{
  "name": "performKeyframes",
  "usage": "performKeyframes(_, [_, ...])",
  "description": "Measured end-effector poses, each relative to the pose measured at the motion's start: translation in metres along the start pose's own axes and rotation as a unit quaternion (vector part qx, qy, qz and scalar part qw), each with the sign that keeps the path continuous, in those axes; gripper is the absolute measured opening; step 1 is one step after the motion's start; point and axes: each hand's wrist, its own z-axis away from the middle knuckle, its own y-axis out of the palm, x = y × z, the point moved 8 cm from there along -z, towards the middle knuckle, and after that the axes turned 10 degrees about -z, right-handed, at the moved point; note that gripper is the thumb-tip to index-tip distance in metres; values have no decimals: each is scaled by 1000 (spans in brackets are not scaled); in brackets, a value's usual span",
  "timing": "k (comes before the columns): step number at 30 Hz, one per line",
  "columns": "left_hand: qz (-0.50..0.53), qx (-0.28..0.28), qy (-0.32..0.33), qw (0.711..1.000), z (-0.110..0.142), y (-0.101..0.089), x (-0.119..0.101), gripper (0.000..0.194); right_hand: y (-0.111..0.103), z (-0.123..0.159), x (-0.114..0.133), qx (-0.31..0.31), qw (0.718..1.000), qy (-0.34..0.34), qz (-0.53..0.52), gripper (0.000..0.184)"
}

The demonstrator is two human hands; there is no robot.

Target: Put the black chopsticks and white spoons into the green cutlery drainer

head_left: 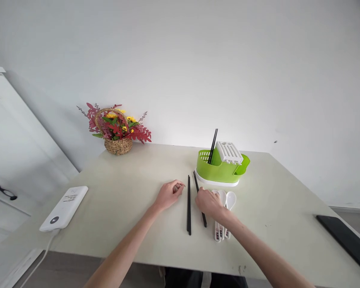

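Observation:
My right hand [208,201] is closed around the middle of a pair of black chopsticks [197,181], which slants over the table in front of the green holder. Just left of it, another pair of black chopsticks [189,206] lies on the tabletop. My left hand [169,194] rests beside that pair, apart from it, its fingers curled in with nothing visible in them. Several white spoons [231,200] lie side by side, partly hidden under my right hand and wrist. Behind them stands a green utensil holder [216,171] with a white slotted rack [229,152]; black chopsticks [213,145] lean upright in its left compartment.
A wicker basket of artificial flowers [119,145] stands at the back left against the wall. A white power bank [65,209] with a cable lies near the left edge. At the right edge is a black phone-like slab [345,238]. A white cabinet [21,152] stands left of the table [123,188].

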Motion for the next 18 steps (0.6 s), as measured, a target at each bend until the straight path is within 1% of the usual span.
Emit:
performKeyframes(3, [84, -6, -34, 996, 3, -5, -9, 48, -13, 13, 0, -6, 997, -49, -67, 19])
performKeyframes(6, [200, 28, -31, 979, 3, -6, -36, 55, -23, 34, 6, -5, 985, -113, -130, 21])
performKeyframes(8, [282, 50, -29, 958, 2, -8, -58, 54, -27, 49, 12, 4, 968, -156, -198, 24])
performKeyframes(11, [376, 54, -63, 923, 1, -13, -80, 49, -31, 66, 16, 21, 925, -206, -318, 27])
performKeyframes(13, [417, 64, -89, 902, 2, -13, -91, 47, -33, 71, 13, 17, 909, -219, -355, 28])
performKeyframes(15, [442, 76, -102, 888, 3, -11, -99, 46, -35, 74, 8, 15, 904, -217, -369, 29])
performKeyframes(18, [455, 75, -106, 881, 5, -11, -109, 44, -34, 78, 0, 40, 898, -206, -386, 34])
